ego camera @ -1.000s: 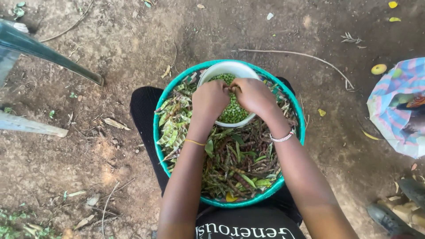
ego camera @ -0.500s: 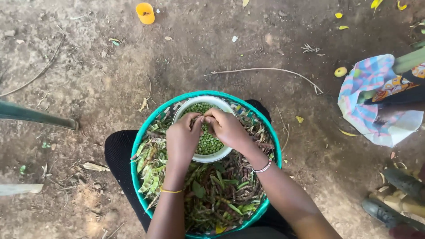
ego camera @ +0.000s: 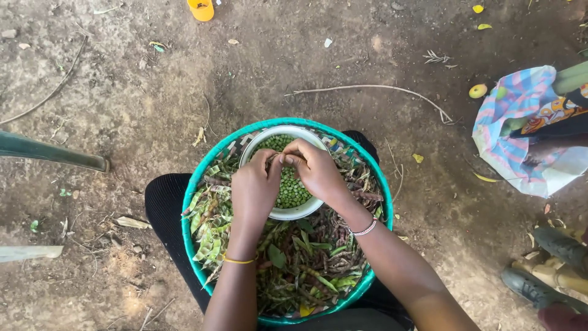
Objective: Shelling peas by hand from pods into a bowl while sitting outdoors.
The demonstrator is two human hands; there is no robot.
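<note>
Around us we see bare dirt ground [ego camera: 153, 92] strewn with twigs. A yellow cup [ego camera: 201, 8] stands at the top edge, a long thin stick [ego camera: 373, 89] lies ahead, a checked cloth bundle [ego camera: 520, 132] sits at our right, and worn shoes [ego camera: 551, 263] wait below it.

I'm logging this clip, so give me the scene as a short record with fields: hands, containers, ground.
left hand: pinching a pod over the white bowl
right hand: fingertips meeting the left hand's on the same pod
white bowl: holds shelled green peas, sits inside the basin
teal basin: full of pods, resting on the lap
ground: bare dirt, a yellow cup, a checked cloth
</note>
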